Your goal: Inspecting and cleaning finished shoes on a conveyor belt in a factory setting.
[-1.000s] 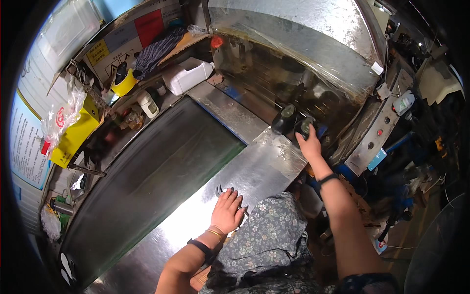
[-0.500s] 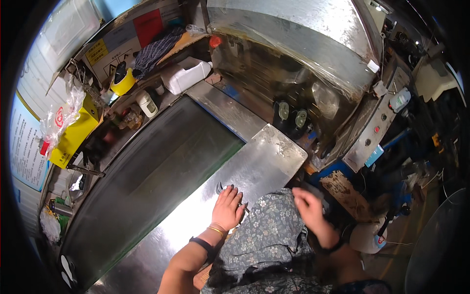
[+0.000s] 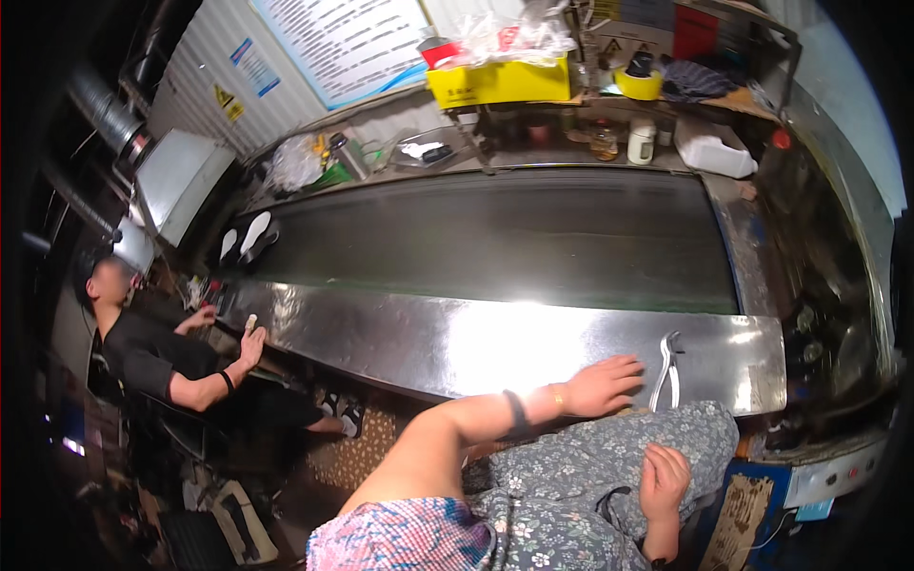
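A: Where are my hands sitting right now?

B: Your left hand (image 3: 602, 385) is lying flat on the shiny steel ledge (image 3: 428, 343), fingers spread a little, holding nothing. Your right hand (image 3: 664, 482) is resting on your lap, on the flowery cloth (image 3: 571, 485). Its fingers are curled loosely and it is holding nothing too.

A: And the pliers?

B: The pliers (image 3: 668, 369) are lying on the ledge just past your left fingertips, on the side toward your right hand. They are very near your fingers, but I cannot tell if they are touching. Their handles are lying a bit apart, pointing back at you.

A: How am I picking them up well?

B: I think you are doing best by sliding your left hand sideways and closing it round both handles together, so they are not flopping open. You are keeping them away from the dark belt (image 3: 495, 243) just beyond your hand, so they are not slipping onto it.

A: Anyone close by?

B: Another person (image 3: 162, 352) is sitting far off to your left, with a hand on the same ledge. They are well apart from you.
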`<state>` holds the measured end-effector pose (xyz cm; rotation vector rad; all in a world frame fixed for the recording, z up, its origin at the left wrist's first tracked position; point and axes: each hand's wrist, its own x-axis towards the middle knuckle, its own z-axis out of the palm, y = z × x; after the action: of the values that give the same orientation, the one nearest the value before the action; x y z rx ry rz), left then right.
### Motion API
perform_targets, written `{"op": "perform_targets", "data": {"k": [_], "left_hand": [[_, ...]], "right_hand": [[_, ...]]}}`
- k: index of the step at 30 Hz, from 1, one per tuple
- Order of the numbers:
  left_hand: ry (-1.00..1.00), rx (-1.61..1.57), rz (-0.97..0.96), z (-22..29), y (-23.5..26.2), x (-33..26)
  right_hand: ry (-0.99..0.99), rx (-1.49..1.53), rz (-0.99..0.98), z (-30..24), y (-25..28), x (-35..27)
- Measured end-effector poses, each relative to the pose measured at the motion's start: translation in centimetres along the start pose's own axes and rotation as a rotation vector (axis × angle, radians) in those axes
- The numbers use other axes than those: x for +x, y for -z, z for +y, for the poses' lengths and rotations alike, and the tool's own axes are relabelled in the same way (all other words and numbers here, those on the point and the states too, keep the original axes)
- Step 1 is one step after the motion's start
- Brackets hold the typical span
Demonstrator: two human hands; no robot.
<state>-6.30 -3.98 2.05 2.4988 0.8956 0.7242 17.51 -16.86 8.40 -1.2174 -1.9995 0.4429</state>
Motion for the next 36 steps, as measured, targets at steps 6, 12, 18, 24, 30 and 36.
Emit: {"op": "perform_targets", "data": {"k": [6,12,18,24,30,36], "left_hand": [[0.494,0.178,0.047,-2.0,6.8,-13.6],[0.501,0.340,0.066,-2.4,5.9,-15.3],[0.497,0.346,0.060,-2.8,5.5,-15.5],[0.496,0.347,0.065,-2.6,6.1,-15.6],[0.501,0.326,0.081,-3.4,4.5,-15.4],[0.527,0.327,0.030,-2.7,5.4,-15.5]], "right_hand": [[-0.001,-0.024,-0.047,-0.9,-1.0,0.9],[-0.003,-0.082,-0.049,-1.1,-0.6,0.6],[0.074,-0.153,-0.145,-1.9,0.9,2.7],[-0.252,-0.010,-0.483,2.4,3.3,11.2],[-0.120,-0.351,-0.587,9.1,-0.4,10.9],[-0.289,-0.248,-0.752,7.1,-0.3,10.8]]}}
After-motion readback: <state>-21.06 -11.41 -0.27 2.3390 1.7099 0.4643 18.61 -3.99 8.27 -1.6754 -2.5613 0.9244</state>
